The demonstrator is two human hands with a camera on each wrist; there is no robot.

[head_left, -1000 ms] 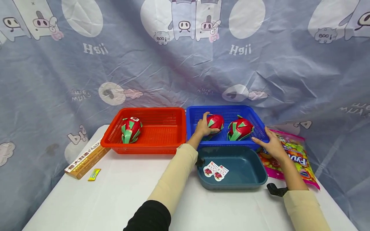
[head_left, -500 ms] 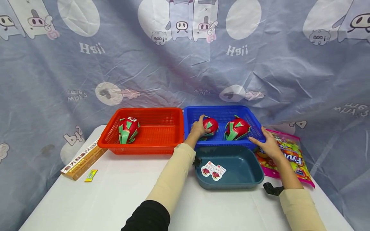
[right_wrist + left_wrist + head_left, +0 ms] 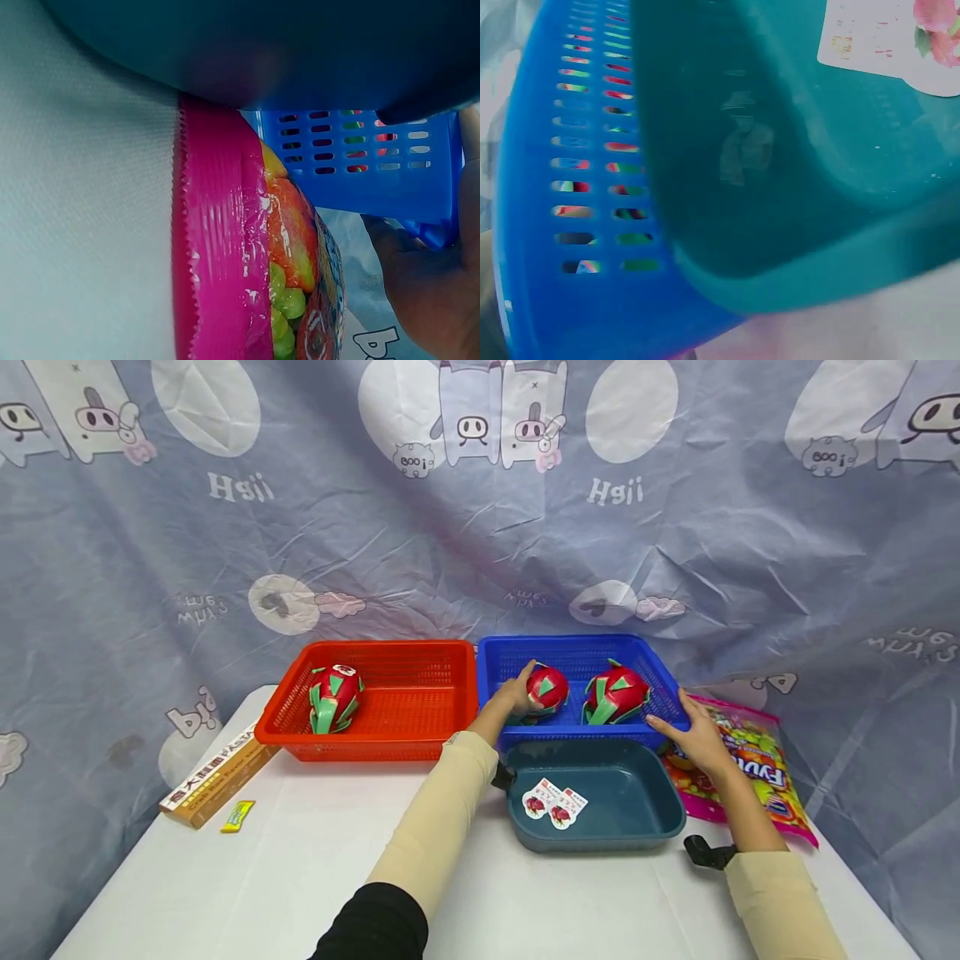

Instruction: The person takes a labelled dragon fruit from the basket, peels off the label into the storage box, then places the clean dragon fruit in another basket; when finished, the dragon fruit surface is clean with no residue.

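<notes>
My left hand (image 3: 517, 693) reaches into the blue basket (image 3: 570, 643) and curls round a red and green dragon fruit (image 3: 550, 687). A second dragon fruit (image 3: 617, 695) lies to its right in the same basket. My right hand (image 3: 693, 731) rests on the basket's front right corner, fingers straight along the rim and thumb up the side. The right wrist view shows that hand (image 3: 427, 292) under the blue basket's corner (image 3: 352, 165). The left wrist view shows only the blue basket wall (image 3: 570, 187) and the teal tub (image 3: 780, 187); the hand itself is hidden.
A red basket (image 3: 360, 747) at the left holds one dragon fruit (image 3: 333, 697). The teal tub (image 3: 637, 827) in front of the blue basket holds fruit stickers (image 3: 555, 802). A candy bag (image 3: 757, 768) lies at the right, a pasta box (image 3: 217, 777) and yellow packet (image 3: 237, 816) at the left.
My left forearm has swung slightly to the left while the hand keeps its hold on the fruit. The right hand stays at the basket's corner.
</notes>
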